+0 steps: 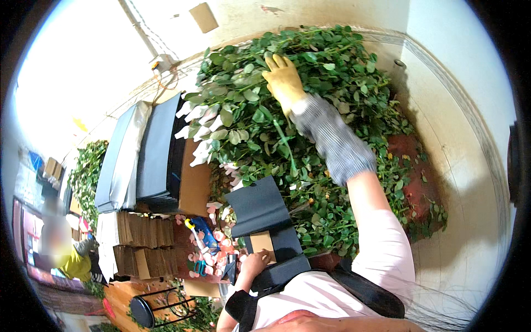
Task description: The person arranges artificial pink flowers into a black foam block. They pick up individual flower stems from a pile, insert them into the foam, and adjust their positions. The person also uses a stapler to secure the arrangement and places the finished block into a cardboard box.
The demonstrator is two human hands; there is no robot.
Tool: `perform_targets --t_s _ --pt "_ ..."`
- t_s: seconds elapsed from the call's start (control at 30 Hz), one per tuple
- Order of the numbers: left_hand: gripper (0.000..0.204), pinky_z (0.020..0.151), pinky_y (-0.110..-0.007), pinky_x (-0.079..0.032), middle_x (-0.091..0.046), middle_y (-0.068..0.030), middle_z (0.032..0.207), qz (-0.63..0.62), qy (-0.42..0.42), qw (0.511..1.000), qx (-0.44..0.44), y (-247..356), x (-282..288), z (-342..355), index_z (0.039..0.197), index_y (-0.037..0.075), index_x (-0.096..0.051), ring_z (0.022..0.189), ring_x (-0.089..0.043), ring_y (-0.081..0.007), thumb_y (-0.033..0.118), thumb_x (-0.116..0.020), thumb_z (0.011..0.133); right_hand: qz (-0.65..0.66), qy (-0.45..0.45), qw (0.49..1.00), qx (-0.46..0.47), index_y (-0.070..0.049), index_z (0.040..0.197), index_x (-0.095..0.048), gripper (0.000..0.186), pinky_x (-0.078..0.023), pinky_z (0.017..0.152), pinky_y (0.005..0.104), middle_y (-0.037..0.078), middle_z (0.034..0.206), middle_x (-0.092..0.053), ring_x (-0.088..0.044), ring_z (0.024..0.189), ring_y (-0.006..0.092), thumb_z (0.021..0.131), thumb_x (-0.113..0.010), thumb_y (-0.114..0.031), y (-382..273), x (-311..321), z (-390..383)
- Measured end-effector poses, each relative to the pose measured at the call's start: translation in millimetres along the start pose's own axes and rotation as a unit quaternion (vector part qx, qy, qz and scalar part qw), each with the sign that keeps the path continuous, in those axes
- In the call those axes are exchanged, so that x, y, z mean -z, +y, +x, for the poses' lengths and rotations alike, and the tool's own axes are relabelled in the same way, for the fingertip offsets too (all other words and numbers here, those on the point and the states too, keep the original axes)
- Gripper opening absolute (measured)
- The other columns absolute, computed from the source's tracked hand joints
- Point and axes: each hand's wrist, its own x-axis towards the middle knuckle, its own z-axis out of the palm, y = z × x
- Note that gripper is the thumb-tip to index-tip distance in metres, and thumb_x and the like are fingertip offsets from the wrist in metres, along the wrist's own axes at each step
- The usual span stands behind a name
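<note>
My right hand [284, 82], in a yellow glove with a grey knitted sleeve, reaches over a large heap of leafy green stems [326, 216], fingers apart among the upper leaves. White wrappers [196, 113] show along the heap's left side. My bare left hand [256, 260] has curled fingers on a small brown card [260, 240] lying on black sheets [254, 205] bent at an angle. Just left of these lie scattered pink petals [224, 235], a blue object [207, 232] with a yellow-and-white tool on it, and teal scissors [200, 267].
Stacked dark sheets [157, 149] with clear plastic stand left of the heap, above brown cardboard stacks [149, 229]. A black stool [142, 311] is at lower left. A person in a yellow top [74, 265] is at far left, near more foliage [86, 171]. Walls bound the back and right.
</note>
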Motion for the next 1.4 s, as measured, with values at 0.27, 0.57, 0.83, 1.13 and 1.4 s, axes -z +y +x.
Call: perform_targets --t_s 0.27,0.57,0.83,1.13,1.4 --pt "0.041 0.084 -0.053 -0.055 -0.072 -0.0243 0.097 0.013 -0.011 1.0 -0.005 3 11 -4 0.119 0.014 -0.068 0.094 -0.07 -0.0425 0.046 -0.056 0.096 0.282 0.145 0.946 0.061 -0.012 0.116 -0.068 0.034 -0.051 0.103 0.0405 0.01 0.119 -0.07 -0.064 0.117 0.027 0.083 -0.075 -0.01 -3 15 -26" --pt "0.038 0.073 -0.053 -0.057 -0.072 -0.0241 0.087 0.031 0.049 0.993 -0.105 -1 2 7 0.108 0.005 -0.068 0.084 -0.071 -0.0432 0.04 -0.058 0.096 0.104 -0.003 0.993 0.063 -0.013 0.08 -0.061 0.012 -0.051 0.052 0.0328 0.004 0.065 -0.054 -0.058 0.06 0.019 0.089 -0.064 -0.005 74 76 -192" --pt "0.06 0.093 -0.043 -0.052 -0.066 -0.0218 0.118 -0.249 -0.016 0.954 -0.169 -100 -30 67 0.137 -0.001 -0.053 0.111 -0.065 -0.0325 0.046 -0.056 0.102 0.245 -0.236 0.94 0.01 -0.013 0.087 -0.065 0.004 -0.051 0.054 0.0361 0.005 0.067 -0.062 -0.062 0.06 0.0214 0.088 -0.067 -0.01 -68 152 -342" --pt "0.051 0.087 -0.036 -0.055 -0.059 -0.0211 0.124 -0.251 -0.058 0.959 -0.115 -68 -5 51 0.133 0.0 -0.057 0.105 -0.066 -0.0296 0.041 -0.056 0.103 0.239 -0.172 0.897 -0.33 -0.008 0.12 -0.069 0.028 -0.057 0.071 0.035 0.013 0.097 -0.073 -0.07 0.079 0.0264 0.092 -0.068 -0.006 -62 169 -347" --pt "0.061 0.079 -0.032 -0.053 -0.063 -0.0125 0.105 -0.373 -0.14 0.915 -0.063 -81 -9 60 0.134 -0.003 -0.055 0.09 -0.064 -0.0185 0.049 -0.052 0.104 0.295 -0.23 0.876 -0.304 -0.006 0.115 -0.07 0.022 -0.053 0.075 0.0338 0.012 0.094 -0.071 -0.069 0.086 0.0236 0.093 -0.067 -0.006 -38 227 -310"
